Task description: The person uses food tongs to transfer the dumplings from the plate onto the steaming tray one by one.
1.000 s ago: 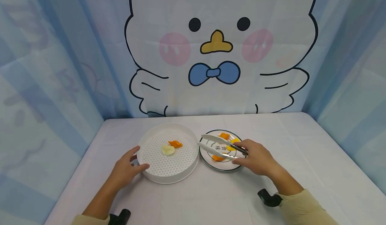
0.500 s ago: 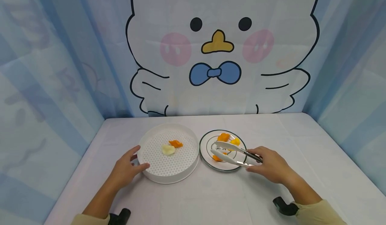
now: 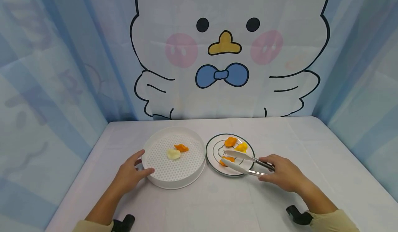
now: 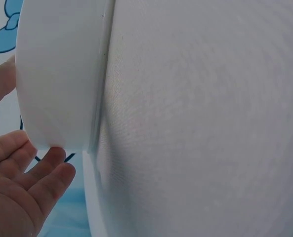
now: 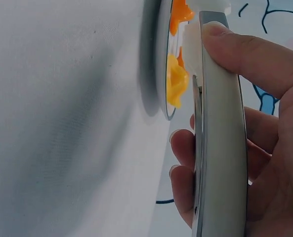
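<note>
In the head view my left hand (image 3: 132, 173) rests against the near left side of a white round steamer tray (image 3: 158, 175) with a perforated floor. Its fingers touch the outer wall (image 4: 62, 74) and its thumb lies at the rim. Inside the tray sit a pale yellow piece (image 3: 173, 154) and an orange piece (image 3: 181, 148). My right hand (image 3: 284, 173) holds a pair of tongs (image 3: 242, 170) with steel handles and white tips. The parted tips hang over a plate (image 3: 212, 149), near an orange piece (image 3: 225, 163), with nothing between them.
Farther back on the plate lie another orange piece (image 3: 230, 142) and a yellow piece (image 3: 241, 147). The plate stands close against the tray's right side. A white cloth covers the table (image 3: 199, 211); a printed curtain (image 3: 217, 97) hangs behind it.
My right hand has drawn the tongs right and toward me, away from the tray and across the plate. The left hand and the pieces stay in place.
</note>
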Tool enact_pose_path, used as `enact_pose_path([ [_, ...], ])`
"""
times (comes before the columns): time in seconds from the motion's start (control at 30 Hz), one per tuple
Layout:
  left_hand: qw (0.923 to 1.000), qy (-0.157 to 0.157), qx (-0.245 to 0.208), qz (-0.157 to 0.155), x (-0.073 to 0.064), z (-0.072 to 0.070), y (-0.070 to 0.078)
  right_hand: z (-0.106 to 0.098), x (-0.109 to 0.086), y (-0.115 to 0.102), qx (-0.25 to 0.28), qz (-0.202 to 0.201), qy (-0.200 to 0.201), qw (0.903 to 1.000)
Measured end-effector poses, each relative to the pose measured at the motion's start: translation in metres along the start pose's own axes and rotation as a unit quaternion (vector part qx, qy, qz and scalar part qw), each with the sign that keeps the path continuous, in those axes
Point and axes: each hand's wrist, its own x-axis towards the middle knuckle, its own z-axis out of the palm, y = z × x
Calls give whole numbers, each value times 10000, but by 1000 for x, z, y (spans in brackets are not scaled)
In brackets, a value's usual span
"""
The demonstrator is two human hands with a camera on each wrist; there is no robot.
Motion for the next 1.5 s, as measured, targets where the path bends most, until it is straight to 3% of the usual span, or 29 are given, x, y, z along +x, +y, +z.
enact_pose_path([
  [0.17, 9999, -12, 28, 99, 0, -1, 0, -1, 0, 3, -58, -44, -27, 10000],
  [1.1, 10000, -10, 23, -34, 0, -1, 0, -5, 4, 7, 109, 142, -351, 9992],
  [1.5, 10000, -30, -26, -49, 0, 0, -1, -12, -1, 4, -217, 258, -125, 9994],
])
